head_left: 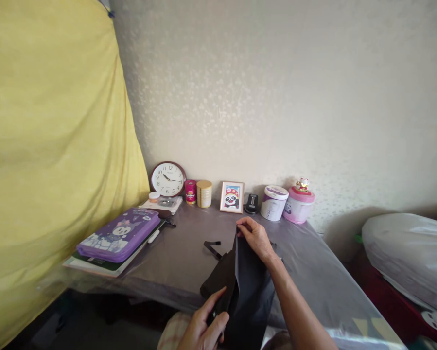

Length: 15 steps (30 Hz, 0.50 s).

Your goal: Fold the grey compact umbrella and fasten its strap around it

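Note:
A dark grey plastic bag lies over the near edge of the table, with a black item partly inside it at its left. My left hand grips the bag's near left edge beside the black item, fingers curled. My right hand pinches the bag's far top edge and holds it up. A black strap lies on the table just left of the bag.
The grey table carries a purple pencil case on books at the left. Along the wall stand a clock, two small tins, a panda picture, and two tubs. A yellow curtain hangs left. A white plastic bag sits right.

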Available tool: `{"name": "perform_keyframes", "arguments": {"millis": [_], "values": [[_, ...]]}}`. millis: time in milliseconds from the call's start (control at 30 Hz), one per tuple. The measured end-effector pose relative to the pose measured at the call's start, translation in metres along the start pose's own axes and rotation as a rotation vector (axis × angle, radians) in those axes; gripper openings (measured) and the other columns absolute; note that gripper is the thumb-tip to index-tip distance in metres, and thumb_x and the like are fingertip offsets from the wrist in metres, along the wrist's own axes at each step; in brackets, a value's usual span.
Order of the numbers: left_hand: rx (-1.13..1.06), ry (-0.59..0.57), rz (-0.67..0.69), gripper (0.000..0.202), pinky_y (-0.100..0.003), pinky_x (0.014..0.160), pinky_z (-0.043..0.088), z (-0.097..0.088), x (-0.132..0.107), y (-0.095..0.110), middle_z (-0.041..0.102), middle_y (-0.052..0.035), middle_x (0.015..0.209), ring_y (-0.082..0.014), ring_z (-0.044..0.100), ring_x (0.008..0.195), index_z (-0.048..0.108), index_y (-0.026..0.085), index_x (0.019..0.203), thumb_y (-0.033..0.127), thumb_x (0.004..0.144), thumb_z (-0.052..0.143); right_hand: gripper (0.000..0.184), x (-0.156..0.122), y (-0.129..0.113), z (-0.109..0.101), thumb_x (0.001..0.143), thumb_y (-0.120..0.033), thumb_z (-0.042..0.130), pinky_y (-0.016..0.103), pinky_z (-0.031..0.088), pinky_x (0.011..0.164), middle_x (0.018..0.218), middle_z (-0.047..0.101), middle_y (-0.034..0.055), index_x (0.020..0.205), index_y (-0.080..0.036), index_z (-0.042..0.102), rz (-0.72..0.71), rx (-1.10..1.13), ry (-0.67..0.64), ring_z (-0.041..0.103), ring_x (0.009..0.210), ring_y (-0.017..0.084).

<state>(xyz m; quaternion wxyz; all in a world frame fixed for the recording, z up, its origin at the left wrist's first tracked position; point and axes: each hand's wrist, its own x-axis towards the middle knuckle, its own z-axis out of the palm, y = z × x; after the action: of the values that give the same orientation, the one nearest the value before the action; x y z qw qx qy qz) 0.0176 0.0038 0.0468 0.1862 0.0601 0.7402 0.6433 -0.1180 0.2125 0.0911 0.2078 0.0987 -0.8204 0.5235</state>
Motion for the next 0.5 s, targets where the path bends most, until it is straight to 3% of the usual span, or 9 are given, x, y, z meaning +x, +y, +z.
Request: {"name": "perform_keyframes", "arguments": {"millis": [67,167,333,400,500], "values": [[0.01,-0.04,-0.017,0.056,-0.023,0.048,0.042,-0.002,0.003,-0.005,0.066,0.0013,0.06,-0.016,0.057,0.048,0.054,0.032,0.124,0.052,0.071,0.059,0.014,0.0,0.0,0.0,0.078,-0.034,0.054,0.027,0.05,0.058,0.066,0.061,-0.0013,0.083,-0.022,0.059,0.009,0.025,0.004,0.063,0.057,0.016],[0.03,0.027,0.06,0.053,-0.025,0.061,0.048,0.001,0.011,-0.015,0.072,-0.001,0.076,-0.021,0.064,0.069,0.062,0.028,0.115,0.038,0.063,0.068,0.016,-0.002,-0.004,0.001,0.078,-0.036,0.055,0.027,0.051,0.059,0.07,0.061,-0.0005,0.084,-0.022,0.059,0.0,0.067,0.021,0.063,0.058,0.016],[-0.005,0.113,0.139,0.051,-0.027,0.078,0.048,0.014,0.024,-0.031,0.069,-0.0051,0.104,-0.0264,0.06,0.099,0.063,0.021,0.111,0.025,0.06,0.065,0.021,-0.004,-0.013,0.003,0.077,-0.041,0.056,0.026,0.05,0.057,0.075,0.062,0.0007,0.084,-0.021,0.06,-0.04,0.11,0.058,0.061,0.057,0.014],[0.001,0.109,0.14,0.048,-0.027,0.077,0.048,0.015,0.023,-0.032,0.07,-0.0051,0.1,-0.0264,0.061,0.097,0.063,0.022,0.11,0.027,0.062,0.065,0.022,-0.005,-0.016,0.002,0.077,-0.042,0.057,0.025,0.05,0.056,0.076,0.062,0.0009,0.084,-0.021,0.06,-0.05,0.118,0.071,0.061,0.057,0.014],[0.025,0.107,0.095,0.044,-0.025,0.063,0.049,0.012,0.017,-0.028,0.071,-0.0035,0.071,-0.0239,0.064,0.076,0.064,0.024,0.111,0.037,0.069,0.062,0.022,-0.007,-0.018,0.001,0.077,-0.042,0.058,0.025,0.049,0.056,0.077,0.062,0.001,0.084,-0.021,0.061,-0.06,0.121,0.085,0.061,0.057,0.013]]}}
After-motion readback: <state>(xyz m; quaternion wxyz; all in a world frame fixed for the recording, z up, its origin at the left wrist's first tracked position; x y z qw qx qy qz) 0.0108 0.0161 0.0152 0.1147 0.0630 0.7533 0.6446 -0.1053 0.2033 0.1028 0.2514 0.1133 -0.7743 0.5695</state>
